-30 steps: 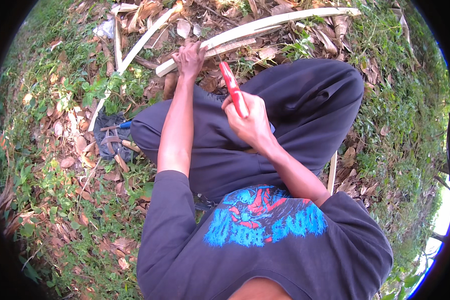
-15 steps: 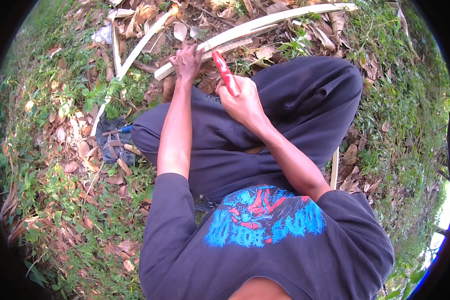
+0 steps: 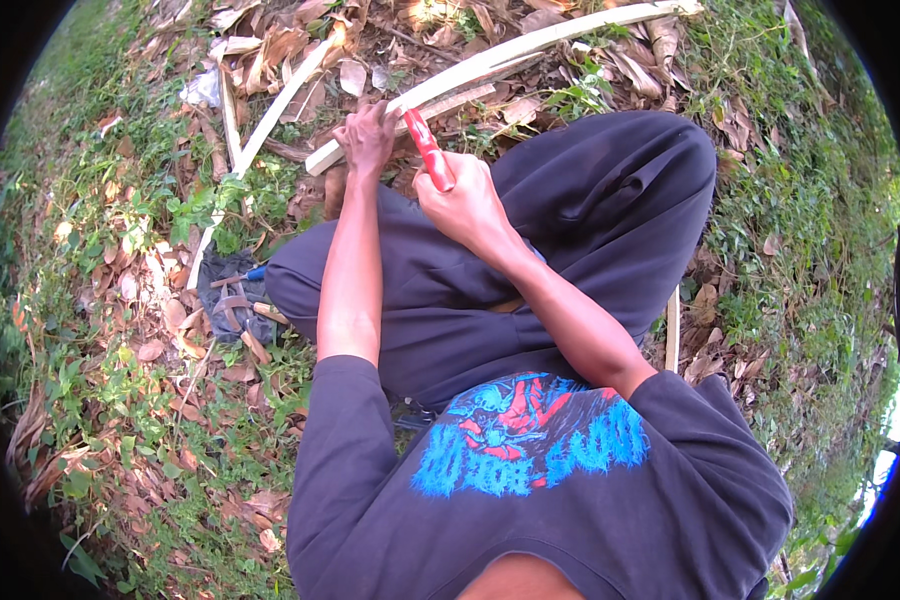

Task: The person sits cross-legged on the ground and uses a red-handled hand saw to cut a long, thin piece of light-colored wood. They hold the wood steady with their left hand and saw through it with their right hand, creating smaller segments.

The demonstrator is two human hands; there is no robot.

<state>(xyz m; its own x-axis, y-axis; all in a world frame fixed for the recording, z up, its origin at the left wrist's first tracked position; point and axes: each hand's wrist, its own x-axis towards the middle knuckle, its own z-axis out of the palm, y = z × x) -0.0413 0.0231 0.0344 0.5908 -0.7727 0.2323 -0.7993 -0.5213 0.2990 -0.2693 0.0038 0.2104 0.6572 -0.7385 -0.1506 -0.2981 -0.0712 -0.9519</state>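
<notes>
A long pale wooden strip [image 3: 530, 45] runs from the far right down to my left hand [image 3: 367, 138]. The fingers of that hand are bent closed around the strip's near end. In my right hand [image 3: 465, 205] is a red-handled tool [image 3: 426, 148], its handle gripped with the fist wrapped round the lower part. The handle's upper end points at the strip, just right of my left fingers. The tool's working end is too small to make out. Below the long strip lies a shorter pale strip [image 3: 465, 98], partly behind my left hand.
My crossed legs [image 3: 610, 190] lie under both forearms. More pale strips [image 3: 282, 100] rest among leaves at left, near crumpled clear plastic [image 3: 203, 90]. Beside my left knee, a dark cloth [image 3: 220, 318] carries a blue-handled tool [image 3: 254, 273] and other tools. Another strip [image 3: 672, 335] lies at right.
My right hand and the red-handled tool have moved slightly left and down, nearer to my left hand. My left hand keeps its hold, and the view has shifted a little.
</notes>
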